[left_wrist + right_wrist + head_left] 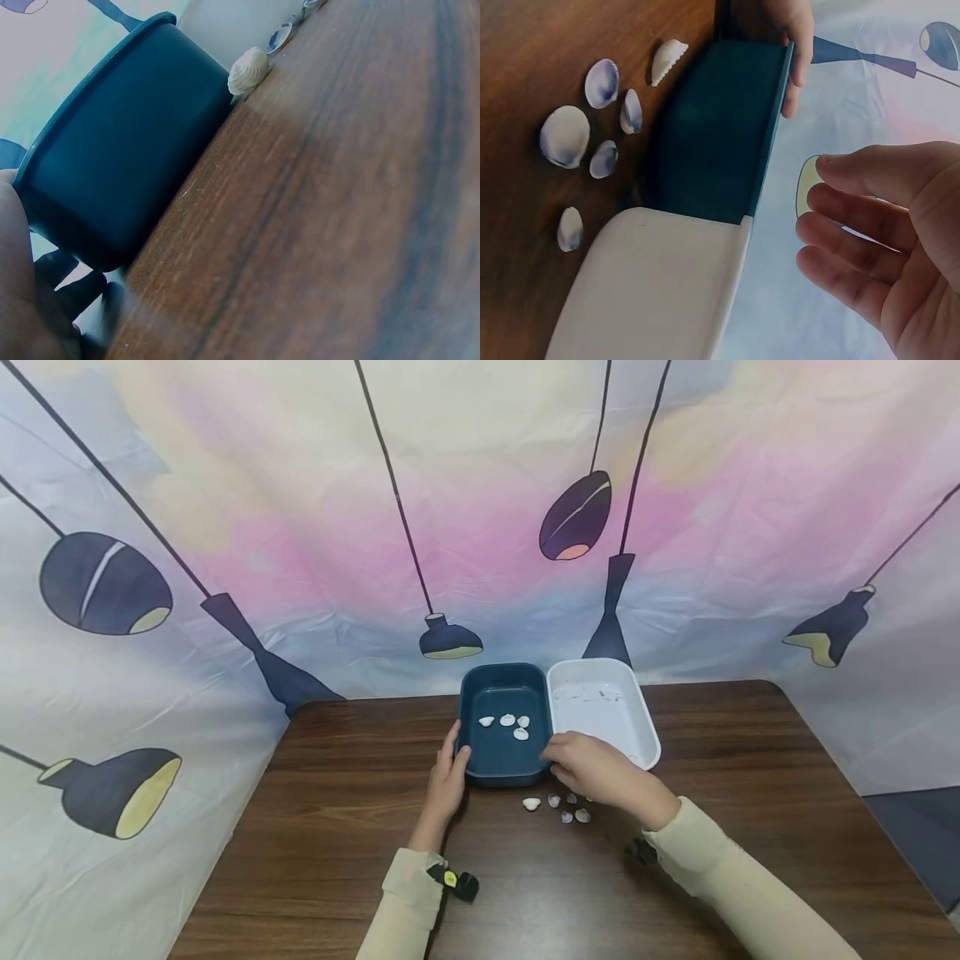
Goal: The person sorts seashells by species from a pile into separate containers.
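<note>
The loose shells (582,816) lie on the counter (337,827) on the person's side of the right hand (596,768), spread from beneath its palm off to the left. That hand is nearer to most of them than the left. It hangs over the line where the two trays meet, fingers relaxed and bent, with nothing I can see in them. The left hand (446,781) grips the teal tray (498,781) at its left side, thumb over the rim. Both trays stand side by side, long axes running away from the person. I count six shells on the counter, one partly hidden from above, four in the teal tray, and only specks in the white tray (596,714).
</note>
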### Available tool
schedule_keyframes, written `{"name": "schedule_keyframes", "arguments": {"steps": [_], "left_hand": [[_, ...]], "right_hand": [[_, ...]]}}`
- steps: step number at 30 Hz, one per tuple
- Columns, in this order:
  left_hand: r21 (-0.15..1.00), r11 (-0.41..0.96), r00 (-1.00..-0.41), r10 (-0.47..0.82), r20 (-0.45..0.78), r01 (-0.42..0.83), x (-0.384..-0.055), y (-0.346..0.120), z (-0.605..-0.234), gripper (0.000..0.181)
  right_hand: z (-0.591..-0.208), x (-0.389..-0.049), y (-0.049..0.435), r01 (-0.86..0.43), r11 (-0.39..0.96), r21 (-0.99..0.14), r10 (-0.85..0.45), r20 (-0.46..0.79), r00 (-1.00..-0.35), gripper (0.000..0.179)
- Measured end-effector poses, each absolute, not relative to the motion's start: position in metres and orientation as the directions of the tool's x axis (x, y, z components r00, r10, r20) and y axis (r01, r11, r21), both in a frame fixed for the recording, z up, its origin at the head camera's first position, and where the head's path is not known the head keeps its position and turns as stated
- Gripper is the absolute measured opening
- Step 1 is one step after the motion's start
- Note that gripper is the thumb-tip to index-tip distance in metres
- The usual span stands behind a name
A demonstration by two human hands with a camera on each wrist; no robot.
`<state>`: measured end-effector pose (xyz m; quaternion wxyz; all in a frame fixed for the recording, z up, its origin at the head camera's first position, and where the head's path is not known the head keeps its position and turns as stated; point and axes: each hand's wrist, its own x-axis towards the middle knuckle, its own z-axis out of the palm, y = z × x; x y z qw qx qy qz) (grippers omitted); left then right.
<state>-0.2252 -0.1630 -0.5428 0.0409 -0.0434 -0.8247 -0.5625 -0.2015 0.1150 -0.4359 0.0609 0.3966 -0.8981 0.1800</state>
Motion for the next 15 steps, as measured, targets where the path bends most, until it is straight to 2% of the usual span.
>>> {"name": "schedule_keyframes", "arguments": {"steps": [8, 15], "left_hand": [[0.925, 0.366, -0.994, 0.019, 0.106, 0.105, -0.225, -0.162, -0.543, 0.057], [0.926, 0.36, -0.993, 0.023, 0.115, 0.116, -0.226, -0.162, -0.543, 0.057]], "right_hand": [[-0.448, -0.192, 0.112, -0.763, 0.573, -0.298, -0.725, 0.25, -0.642, 0.016], [-0.457, -0.185, 0.106, -0.739, 0.559, -0.375, -0.739, 0.179, -0.65, 0.016]]}}
